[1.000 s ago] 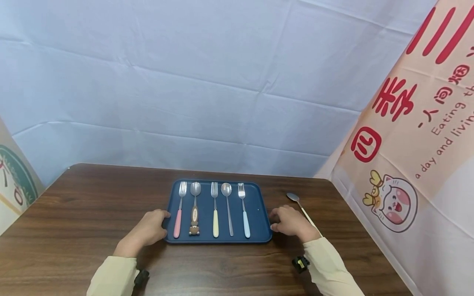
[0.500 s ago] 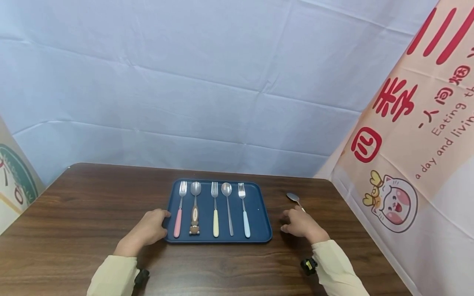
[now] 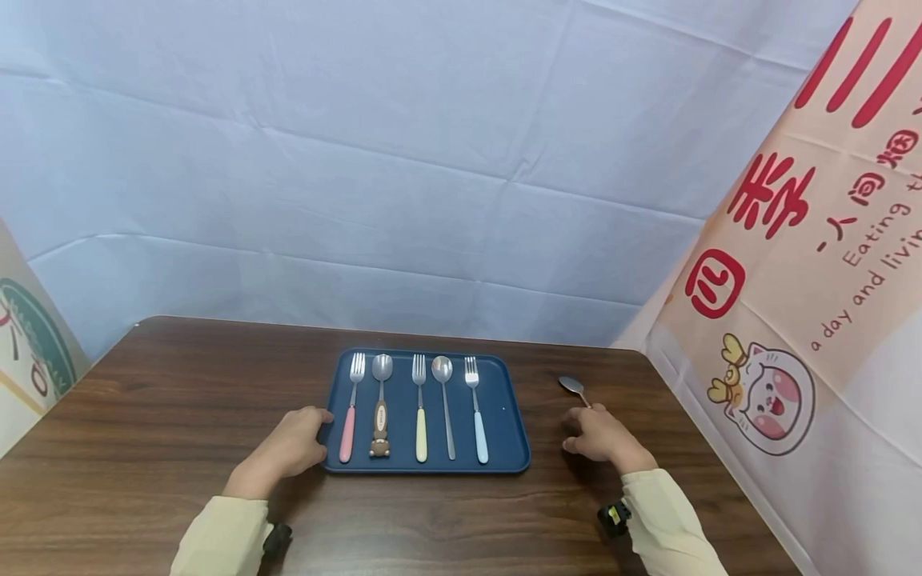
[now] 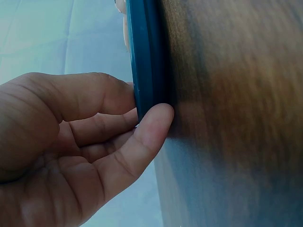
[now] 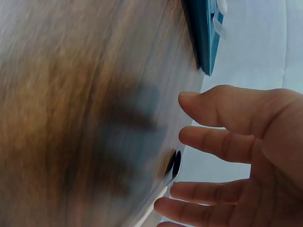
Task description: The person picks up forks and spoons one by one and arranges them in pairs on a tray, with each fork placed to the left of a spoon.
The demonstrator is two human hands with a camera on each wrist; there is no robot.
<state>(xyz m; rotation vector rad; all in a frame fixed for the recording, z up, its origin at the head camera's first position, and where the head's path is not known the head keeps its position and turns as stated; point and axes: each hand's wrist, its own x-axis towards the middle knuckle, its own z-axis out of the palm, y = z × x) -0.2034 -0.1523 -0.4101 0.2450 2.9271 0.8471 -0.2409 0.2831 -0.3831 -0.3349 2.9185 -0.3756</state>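
Observation:
A dark blue tray (image 3: 504,416) lies on the brown wooden table (image 3: 180,400). On it, side by side, are a pink-handled fork (image 3: 347,428), a bear-handled spoon (image 3: 379,420), a yellow-handled fork (image 3: 420,428), a plain steel spoon (image 3: 446,420) and a blue-handled fork (image 3: 479,428). My left hand (image 3: 291,444) grips the tray's left rim (image 4: 144,52) near the front corner, thumb under and fingers on top. My right hand (image 3: 603,436) hovers right of the tray over the handle of a loose spoon (image 3: 573,385). Its fingers (image 5: 213,142) are spread and hold nothing.
A wrinkled blue cloth (image 3: 360,160) hangs behind the table. A printed banner (image 3: 807,280) stands along the table's right edge, and another panel (image 3: 29,352) at the far left. Bare tabletop lies in front of the tray and to its left.
My right hand has left the tray's right edge and moved right, to the loose spoon's handle. The left hand and the tray have stayed put.

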